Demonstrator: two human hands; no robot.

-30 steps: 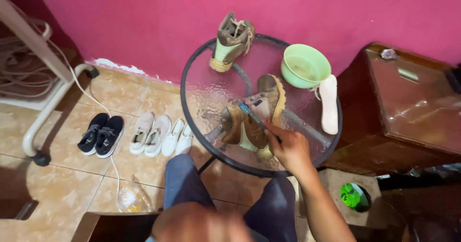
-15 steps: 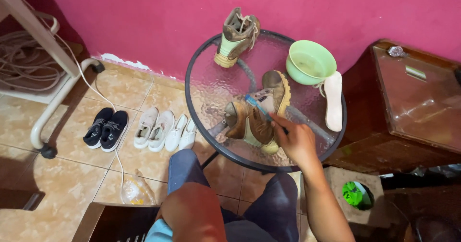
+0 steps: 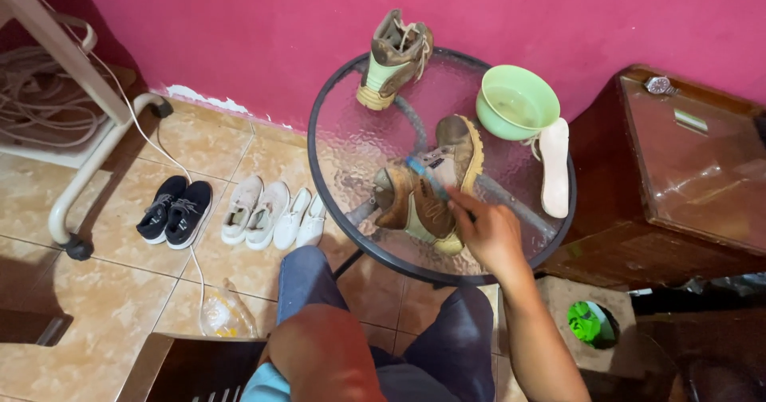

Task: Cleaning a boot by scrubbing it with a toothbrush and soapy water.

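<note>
My right hand (image 3: 491,230) grips a blue brush (image 3: 427,177) and holds its head against a brown boot (image 3: 435,191) that lies on its side on the round glass table (image 3: 319,180). A second brown boot (image 3: 395,55) stands upright at the table's far edge. Beside the lying boot are a green bowl (image 3: 517,99) and a white insole (image 3: 554,167). My left hand is out of sight; only a bent arm (image 3: 323,358) shows at the bottom, above my jeans.
On the tiled floor left of the table are black sneakers (image 3: 174,210), white sneakers (image 3: 255,210) and white flats (image 3: 303,220). A wooden cabinet (image 3: 694,163) with a wristwatch (image 3: 661,84) stands on the right. A white metal frame (image 3: 80,147) and cables are at the left.
My right hand has kept the brush on the lying boot, shifting slightly along it. The view has drifted a little; the other things on the table have not moved.
</note>
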